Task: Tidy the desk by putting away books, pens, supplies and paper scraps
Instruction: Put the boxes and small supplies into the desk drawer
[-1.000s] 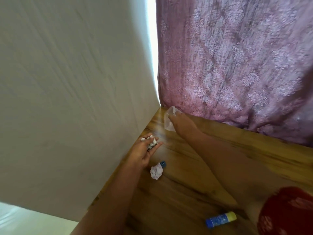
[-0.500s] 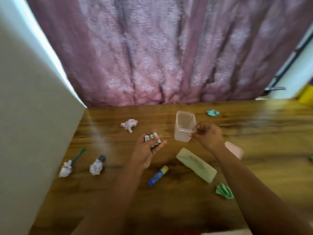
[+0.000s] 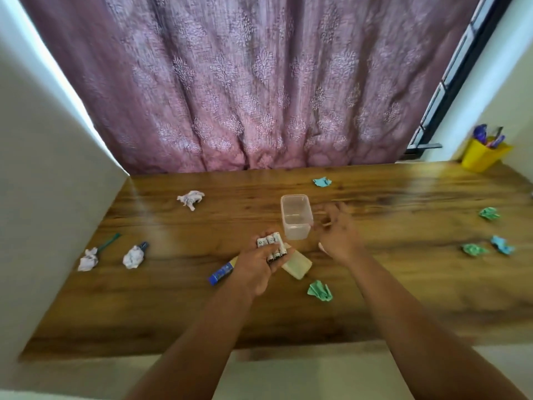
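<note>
My left hand (image 3: 259,262) is closed around a bundle of small white cylinders (image 3: 271,246), held just in front of a clear plastic box (image 3: 296,216) that stands open on the wooden desk (image 3: 178,307). Right of the box, my right hand (image 3: 337,229) hovers with fingers spread, blurred, holding nothing. A pale green lid-like piece (image 3: 298,265) lies under my left hand. A blue glue stick (image 3: 220,274) pokes out from behind my left wrist. White paper balls (image 3: 191,199) (image 3: 133,256) (image 3: 88,259) and green and blue scraps (image 3: 319,290) (image 3: 322,181) (image 3: 474,249) lie scattered.
A yellow pen cup (image 3: 481,155) stands at the far right corner. A teal pen (image 3: 109,243) lies near the left wall (image 3: 43,197). A pink curtain (image 3: 245,82) hangs behind the desk. More scraps (image 3: 489,212) (image 3: 503,245) sit on the right side.
The view swung from the left corner to the desk's middle. My right hand carried the clear box there, set it down and let go. My left hand kept its bundle.
</note>
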